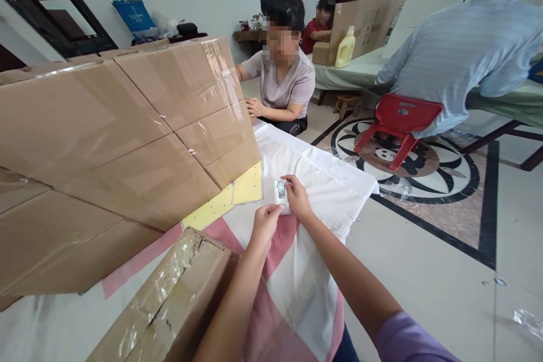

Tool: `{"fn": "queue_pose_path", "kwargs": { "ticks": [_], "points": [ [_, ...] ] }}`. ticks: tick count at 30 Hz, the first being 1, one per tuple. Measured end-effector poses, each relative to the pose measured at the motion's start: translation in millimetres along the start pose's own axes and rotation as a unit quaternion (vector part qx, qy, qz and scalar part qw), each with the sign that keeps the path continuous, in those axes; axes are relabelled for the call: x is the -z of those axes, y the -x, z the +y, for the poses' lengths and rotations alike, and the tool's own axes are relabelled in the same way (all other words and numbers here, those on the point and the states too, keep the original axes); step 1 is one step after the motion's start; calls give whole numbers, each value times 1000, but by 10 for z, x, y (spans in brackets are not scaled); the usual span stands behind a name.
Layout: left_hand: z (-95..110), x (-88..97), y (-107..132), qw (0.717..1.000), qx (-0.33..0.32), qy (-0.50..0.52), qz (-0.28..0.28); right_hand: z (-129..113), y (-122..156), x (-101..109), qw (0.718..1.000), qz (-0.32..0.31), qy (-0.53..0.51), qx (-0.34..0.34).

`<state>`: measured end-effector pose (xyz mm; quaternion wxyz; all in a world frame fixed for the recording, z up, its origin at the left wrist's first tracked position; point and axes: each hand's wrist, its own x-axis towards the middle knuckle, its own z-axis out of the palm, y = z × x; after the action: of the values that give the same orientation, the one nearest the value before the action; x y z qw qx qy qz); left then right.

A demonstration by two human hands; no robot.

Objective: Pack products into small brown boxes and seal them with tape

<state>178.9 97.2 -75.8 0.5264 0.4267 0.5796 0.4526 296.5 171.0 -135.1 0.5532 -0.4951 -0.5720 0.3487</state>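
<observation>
Both my hands meet over a table covered in a white, pink and yellow cloth [331,181]. My right hand [297,197] pinches a small white packet [280,192] with a greenish label. My left hand [266,222] is closed just below it, fingers curled at the packet's lower edge. The packet is held a little above the cloth.
A tall taped cardboard wall [127,141] stands on the left, and a taped cardboard box [178,300] lies near me. A person crouches at the far table end. Another person sits on a red stool [399,124] at a green table with a yellow bottle [345,48].
</observation>
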Motion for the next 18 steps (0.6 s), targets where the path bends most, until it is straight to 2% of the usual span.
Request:
{"fn": "queue_pose_path", "kwargs": {
  "ticks": [7,12,15,18],
  "points": [
    [-319,4,40,996,-50,-79,9,-7,10,7,1000,2,-2,-5],
    [-483,-60,108,974,-125,-174,68,-16,14,-1,1000,0,-6,-7],
    [-537,-62,130,964,-160,-199,70,-18,-6,-18,1000,2,-12,-7],
    [-482,4,157,962,-185,-190,70,-58,-10,16,1000,19,-17,0]
  ]
}}
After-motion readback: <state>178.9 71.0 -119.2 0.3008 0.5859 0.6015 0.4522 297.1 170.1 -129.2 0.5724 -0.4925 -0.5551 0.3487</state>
